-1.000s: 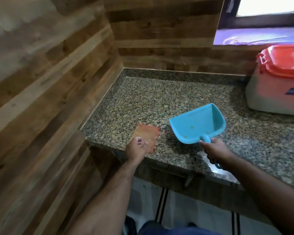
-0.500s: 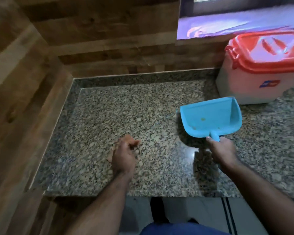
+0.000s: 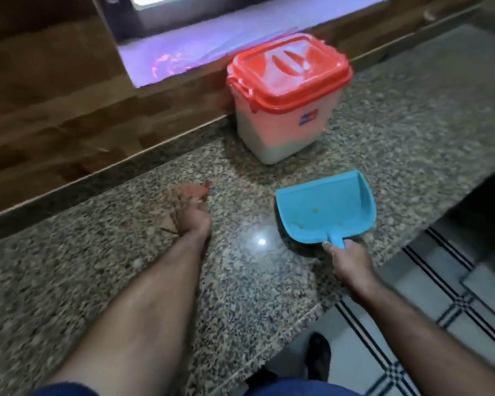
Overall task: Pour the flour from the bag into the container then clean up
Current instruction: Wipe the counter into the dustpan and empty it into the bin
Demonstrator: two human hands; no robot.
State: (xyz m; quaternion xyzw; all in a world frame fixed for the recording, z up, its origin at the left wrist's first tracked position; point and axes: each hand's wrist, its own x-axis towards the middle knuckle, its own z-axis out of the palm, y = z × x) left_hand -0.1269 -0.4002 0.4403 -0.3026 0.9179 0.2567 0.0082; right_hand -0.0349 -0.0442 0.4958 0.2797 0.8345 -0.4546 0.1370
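Note:
A white container (image 3: 286, 124) with a closed red lid (image 3: 290, 70) stands at the back of the granite counter (image 3: 412, 132), against the wooden wall. My right hand (image 3: 347, 261) grips the handle of a blue dustpan (image 3: 323, 208), which lies flat on the counter in front of the container, its open edge to the left. My left hand (image 3: 190, 211) is bunched on an orange cloth (image 3: 202, 192), pressed on the counter left of the dustpan. Most of the cloth is hidden under my fingers. A few yellowish specks lie in the dustpan.
A window sill (image 3: 212, 44) runs behind the container. Wooden panelling (image 3: 55, 110) backs the counter on the left. The counter's front edge (image 3: 312, 312) drops to a tiled floor (image 3: 440, 310) at the lower right, where my foot (image 3: 319, 355) shows.
My view has swung right, bringing the container to the middle. My left hand has crumpled the flat cloth and slid it along the counter toward the dustpan. My right hand kept hold of the dustpan.

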